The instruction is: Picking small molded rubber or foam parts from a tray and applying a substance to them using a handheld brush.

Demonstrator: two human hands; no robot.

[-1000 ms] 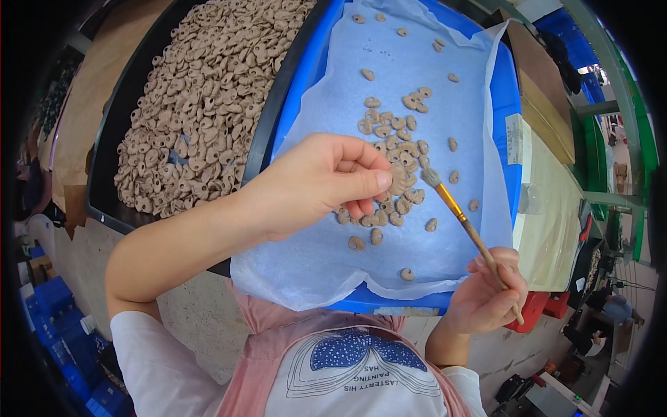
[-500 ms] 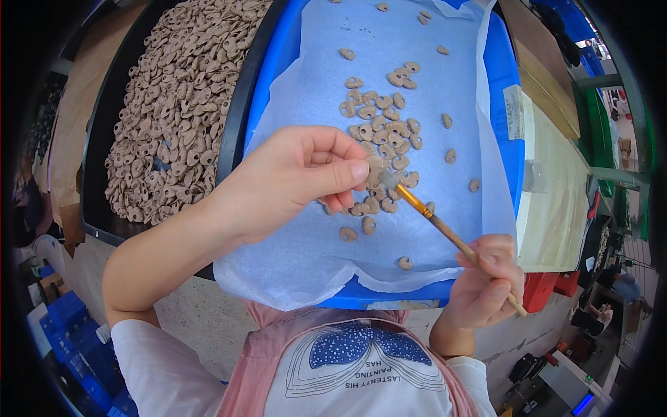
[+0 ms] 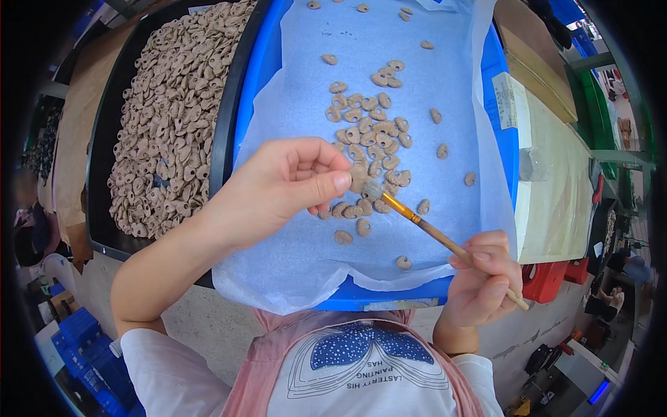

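Between thumb and fingers, my left hand pinches a small brownish ring-like piece with a hole. My right hand is closed round the wooden handle of a paintbrush, whose bristles touch or nearly touch the piece. Below both hands, a blue tray is lined with white paper. Loose similar pieces lie on that paper, clustered past my left hand, with a few scattered apart.
At the left stands a black tray heaped with many such pieces. To the right are a pale board and a brown board. A red container sits low at the right.
My left hand, the piece and the brush tip have shifted slightly left and down in the picture. The trays have shifted a little too. Both grips stay the same.
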